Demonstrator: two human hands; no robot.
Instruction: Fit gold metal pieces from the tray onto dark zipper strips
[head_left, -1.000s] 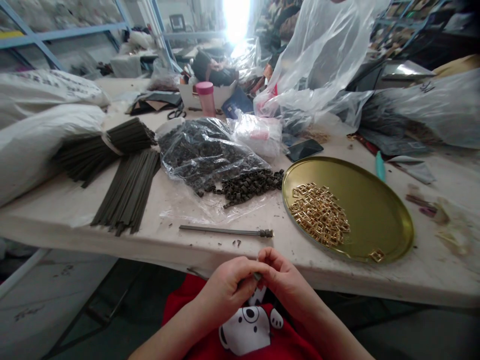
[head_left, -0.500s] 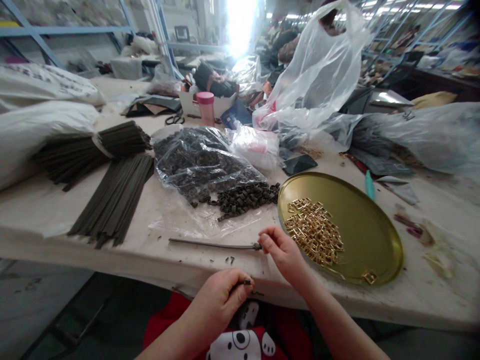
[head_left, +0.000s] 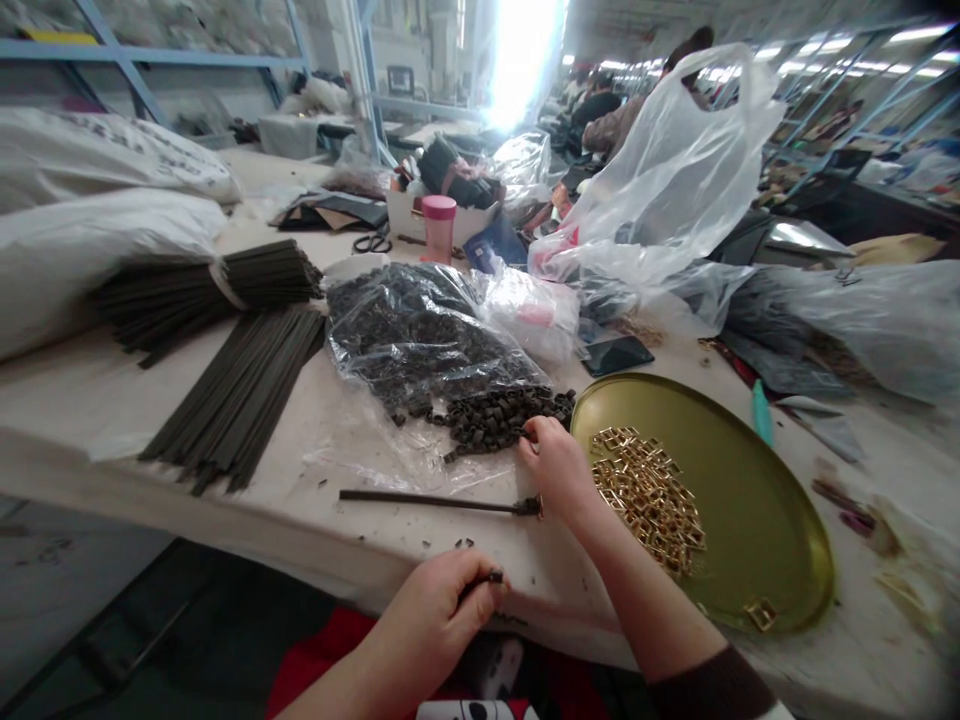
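Note:
My left hand [head_left: 450, 600] is closed at the table's front edge, thumb and forefinger pinching a dark strip [head_left: 495, 577] whose short end sticks out; its rest is hidden in the fist. My right hand [head_left: 559, 465] reaches to the near right edge of a pile of small dark loops [head_left: 487, 422], fingertips bent together against it. Whatever is between those fingertips is hidden. Just below that hand lies a long dark strap [head_left: 435, 499], with a loop and a bit of gold metal at its right end. Gold rectangular buckles [head_left: 649, 495] are heaped on an olive-gold oval tray [head_left: 757, 500] to the right.
A clear plastic bag [head_left: 435, 320] of loops lies behind the pile. Loose strips [head_left: 240, 390] and a tied bundle [head_left: 262, 270] are at left. Behind stand a pink-lidded jar [head_left: 438, 230] and an upright plastic bag [head_left: 675, 170]. A teal tool [head_left: 762, 412] lies beyond the tray.
My right hand has left the end of the long strap and moved away from me to the loop pile. The left hand keeps its pinch. The view has shifted slightly.

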